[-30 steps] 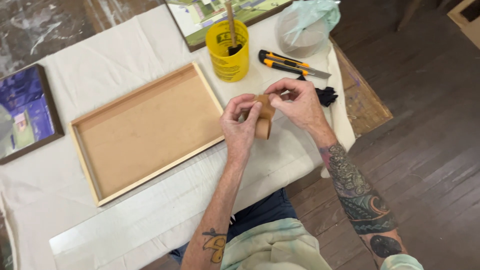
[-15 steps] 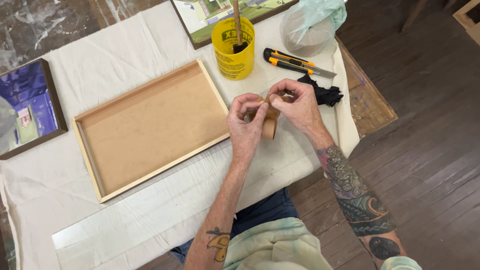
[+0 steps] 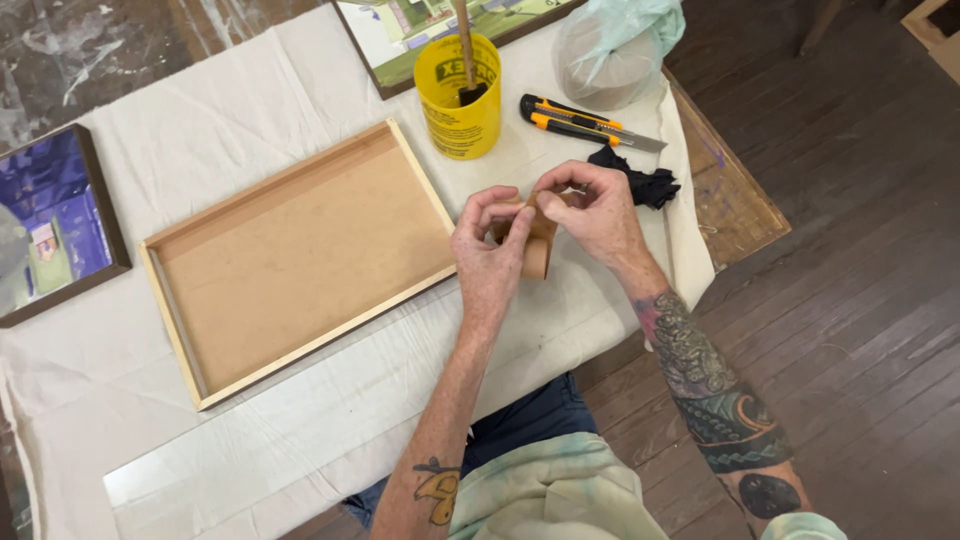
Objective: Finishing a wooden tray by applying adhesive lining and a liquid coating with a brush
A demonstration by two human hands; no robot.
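Tape roll (image 3: 537, 250), one, brown, gripped by two hands.

1. Bare white cloth (image 3: 300, 430) lies open below the shallow wooden frame (image 3: 300, 260).
2. Behind the hands, the yellow plastic cup (image 3: 458, 95), orange-and-black utility knife (image 3: 585, 122) and black rag (image 3: 640, 180) crowd the way.
3. A bagged grey lump (image 3: 610, 50) blocks the far corner.

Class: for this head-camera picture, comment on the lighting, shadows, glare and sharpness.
Head view: soft, even light; only faint shadows under the left hand, right hand and brown tape roll. Slight sheen on the yellow cup; no harsh glare. Wooden frame sharp; straight edges bow slightly near the borders.
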